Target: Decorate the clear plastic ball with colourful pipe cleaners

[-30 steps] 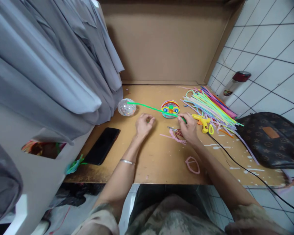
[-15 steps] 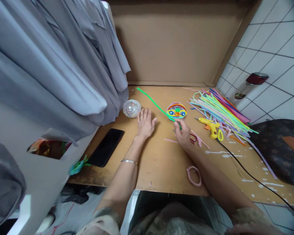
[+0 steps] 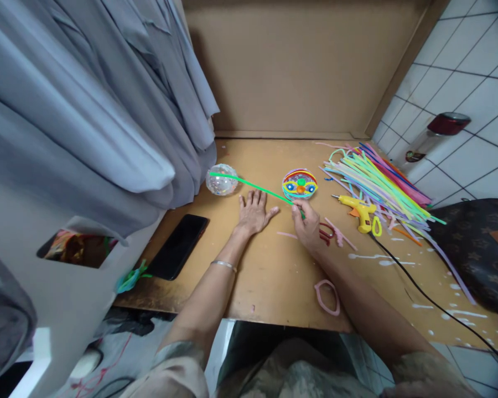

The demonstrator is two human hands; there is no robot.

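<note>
A green pipe cleaner is pinched near one end by my right hand; its far end crosses over a clear faceted bowl-like piece. Fingers spread, my left hand lies flat on the table just right of that clear piece and holds nothing. Just behind my right fingers is a round piece decorated with coloured strips, blue eye-like dots and a green and an orange ball. Beside my right wrist lie a dark red bent piece and pink pipe-cleaner scraps.
On the right lie a yellow hot glue gun with a black cable and a pile of coloured pipe cleaners. A dark bag sits at the right edge. A black phone is on the left; a pink loop lies near the front edge.
The green pipe cleaner's far end has swung down and left, now over the clear piece. My left hand has shifted slightly right, away from that piece. The view has moved a little.
</note>
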